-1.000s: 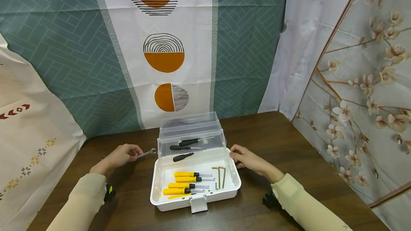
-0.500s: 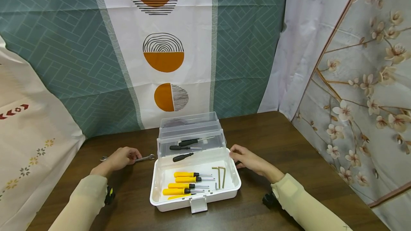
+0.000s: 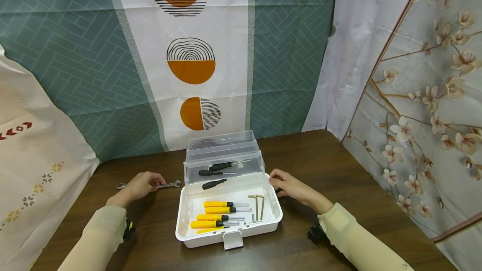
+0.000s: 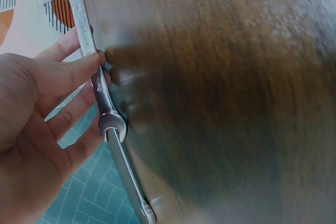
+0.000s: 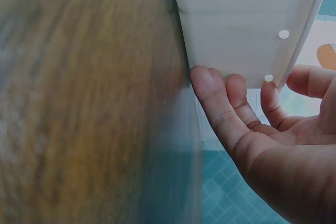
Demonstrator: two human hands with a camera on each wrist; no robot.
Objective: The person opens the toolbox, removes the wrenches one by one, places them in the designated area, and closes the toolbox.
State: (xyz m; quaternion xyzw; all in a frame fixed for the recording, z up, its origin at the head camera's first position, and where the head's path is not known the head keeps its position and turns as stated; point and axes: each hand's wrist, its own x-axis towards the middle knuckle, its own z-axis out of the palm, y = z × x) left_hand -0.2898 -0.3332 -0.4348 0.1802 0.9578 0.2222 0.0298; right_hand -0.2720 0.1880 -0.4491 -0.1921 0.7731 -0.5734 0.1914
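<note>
My left hand (image 3: 143, 185) is low over the table on the left. Its thumb and fingers pinch a silver open-ended wrench (image 4: 89, 40), seen close up in the left wrist view. In line beyond that wrench lies another slim metal wrench (image 4: 128, 174). My right hand (image 3: 290, 185) holds the back right corner of an open white toolbox (image 3: 278, 216), its curled fingertips (image 5: 236, 83) against the outer wall and one finger at the rim. Several yellow-handled screwdrivers (image 3: 216, 210) and brass-coloured hex keys (image 3: 262, 208) lie inside the box.
The box's clear lid (image 3: 226, 147) is tipped back with its tray, where black-handled screwdrivers (image 3: 221, 166) lie. A white latch (image 3: 233, 240) hangs at the box front. Patterned cloth (image 3: 192, 112) hangs behind the dark wooden table (image 3: 308, 154).
My left hand has lowered the wrench to the table, left of the box, and a wrench end has come into view beyond the hand. The right hand stays at the box corner.
</note>
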